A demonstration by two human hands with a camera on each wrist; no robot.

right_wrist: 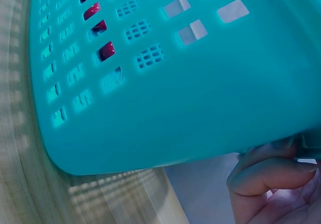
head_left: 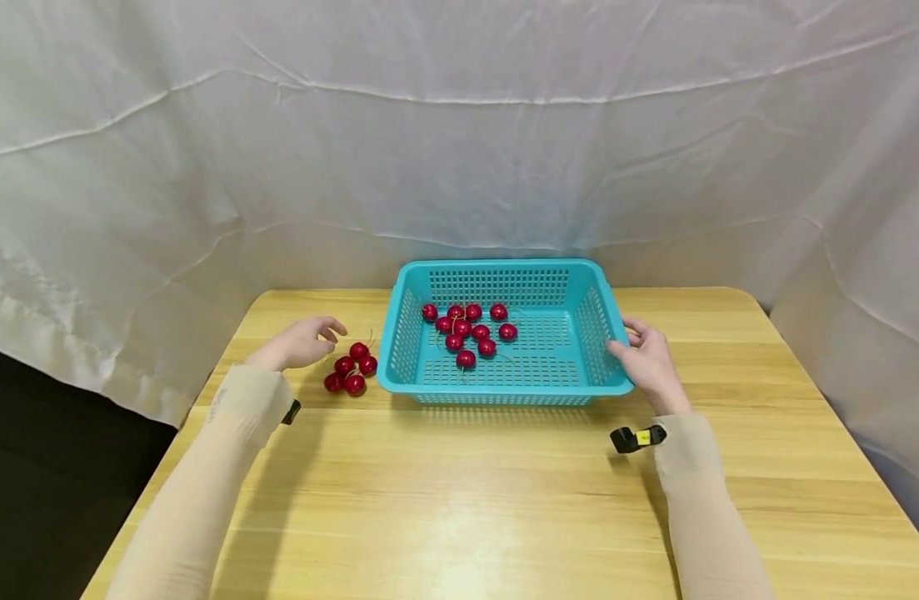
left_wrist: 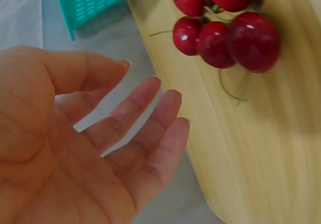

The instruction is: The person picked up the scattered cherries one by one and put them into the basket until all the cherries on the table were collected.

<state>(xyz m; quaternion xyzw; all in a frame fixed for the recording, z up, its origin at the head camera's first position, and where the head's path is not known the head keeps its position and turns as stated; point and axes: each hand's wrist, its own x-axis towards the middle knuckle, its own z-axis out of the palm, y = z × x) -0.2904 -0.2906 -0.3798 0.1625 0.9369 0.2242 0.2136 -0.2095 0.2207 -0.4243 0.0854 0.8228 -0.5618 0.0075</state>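
Observation:
My left hand [head_left: 303, 340] hovers beside a small cluster of red cherries [head_left: 344, 365] on the table, left of the basket. Its fingers are loosely bent and hold nothing; in the left wrist view the palm [left_wrist: 60, 158] faces the cherries [left_wrist: 253, 41] with a gap between. A turquoise plastic basket [head_left: 504, 390] stands on the table with several more stemmed cherries [head_left: 466, 359] inside, mostly toward its left half. With thumb over the rim and fingers curled under it, my right hand [head_left: 649, 360] grips the basket's right side. The right wrist view shows those curled fingers [right_wrist: 271, 176] below the rim.
The light wooden table [head_left: 459, 500] has rounded far corners. Behind it and at both sides hangs a pale wrinkled cloth [head_left: 459, 167]. A dark area [head_left: 54, 467] lies past the table's left edge.

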